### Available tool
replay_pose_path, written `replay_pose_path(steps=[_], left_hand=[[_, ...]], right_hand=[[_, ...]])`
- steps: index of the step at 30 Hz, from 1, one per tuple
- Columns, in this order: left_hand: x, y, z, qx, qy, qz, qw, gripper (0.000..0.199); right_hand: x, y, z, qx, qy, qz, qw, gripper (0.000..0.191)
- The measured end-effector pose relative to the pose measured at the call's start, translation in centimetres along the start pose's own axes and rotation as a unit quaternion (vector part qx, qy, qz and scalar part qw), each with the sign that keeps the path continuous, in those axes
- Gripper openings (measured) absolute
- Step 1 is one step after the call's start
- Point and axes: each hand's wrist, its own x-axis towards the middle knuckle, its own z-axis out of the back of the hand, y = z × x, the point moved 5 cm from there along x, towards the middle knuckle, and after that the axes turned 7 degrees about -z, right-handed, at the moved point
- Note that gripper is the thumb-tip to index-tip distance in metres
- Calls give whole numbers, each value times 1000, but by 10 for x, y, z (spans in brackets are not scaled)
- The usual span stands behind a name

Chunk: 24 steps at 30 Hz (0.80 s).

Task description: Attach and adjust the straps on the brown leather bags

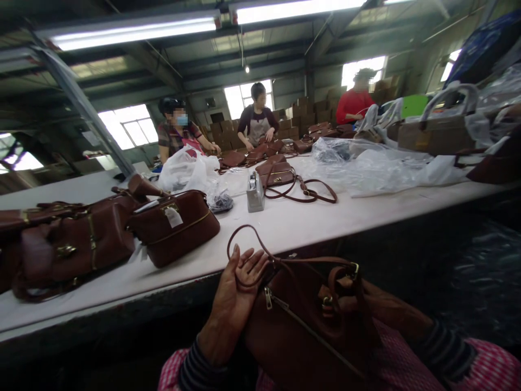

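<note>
A brown leather handbag (293, 336) rests tilted in front of my body, with a silver zip running across its side. My left hand (240, 288) is at the bag's left edge, palm up with its fingers stretched out. The bag's thin strap (254, 231) loops over and behind those fingers, but they are not closed on it. At the bag's other side, my right hand (362, 298) grips it near the gold ring and buckle. Straps and the bag's edge partly hide that hand's fingers.
Brown handbags (179, 228) stand on the left of the white table (244, 239). A metal tape dispenser (255, 193) is mid-table beside another brown bag (275, 171). Clear plastic bags (391, 168) lie to the right. Several people (260, 119) work across the table.
</note>
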Motion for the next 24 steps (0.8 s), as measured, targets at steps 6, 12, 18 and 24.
replay_pose_path(steps=[6, 12, 18, 24], left_hand=[[9, -24, -3, -40, -46, -143, 988, 8], [11, -1, 0, 70, -46, -168, 982, 10], [-8, 5, 9, 91, -38, -189, 977, 18], [0, -5, -4, 43, -32, -105, 993, 42]], right_hand=[[-3, 8, 0, 6, -29, -17, 999, 41], [3, 25, -20, 3, 49, 2, 999, 50], [3, 24, -16, -26, 7, 11, 1000, 63], [-5, 32, 0, -144, -5, 38, 989, 28]])
